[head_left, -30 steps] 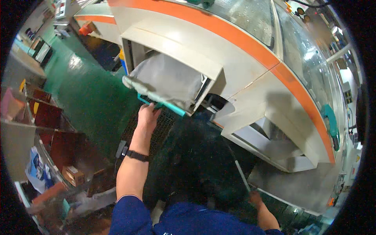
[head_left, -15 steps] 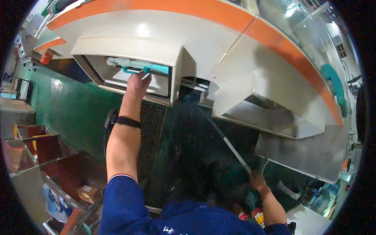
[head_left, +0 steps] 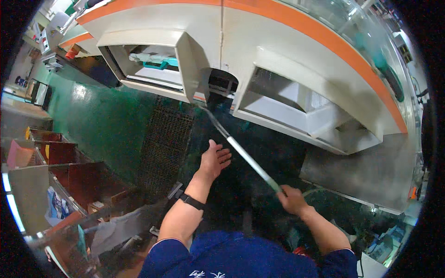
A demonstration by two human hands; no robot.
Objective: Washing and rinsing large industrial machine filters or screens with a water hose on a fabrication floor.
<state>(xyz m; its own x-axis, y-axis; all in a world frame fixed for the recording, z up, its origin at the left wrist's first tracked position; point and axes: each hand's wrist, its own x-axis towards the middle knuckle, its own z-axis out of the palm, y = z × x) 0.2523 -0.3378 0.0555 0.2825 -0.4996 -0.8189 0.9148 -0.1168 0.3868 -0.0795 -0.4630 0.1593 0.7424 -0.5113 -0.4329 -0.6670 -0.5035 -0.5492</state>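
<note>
My left hand (head_left: pixel 216 160) is in mid-air over the dark floor, its fingers spread and holding nothing, just left of a long pole. A dark band circles my left wrist. My right hand (head_left: pixel 293 200) grips the near end of the long pole (head_left: pixel 252 162). Its shaft is pale, and a thinner, darker far end reaches toward the machine between two box-like openings. The tip looks bent, but its exact shape is unclear. Inside the left opening (head_left: pixel 181 95) lies a teal-handled thing (head_left: pixel 155 66) with pale material beside it, apart from both hands.
A cream machine with an orange stripe (head_left: pixel 259 8) curves across the far side. The right box-like opening (head_left: pixel 287 121) juts out, with a metal plate (head_left: pixel 361 173) beside it. Brown partitioned bins (head_left: pixel 85 183) stand at left. A dark grating (head_left: pixel 164 143) lies in the green floor.
My left hand has let go of the teal handle in the left opening and drawn back toward me. My right hand has shifted left and farther away, swinging the pole's far end left.
</note>
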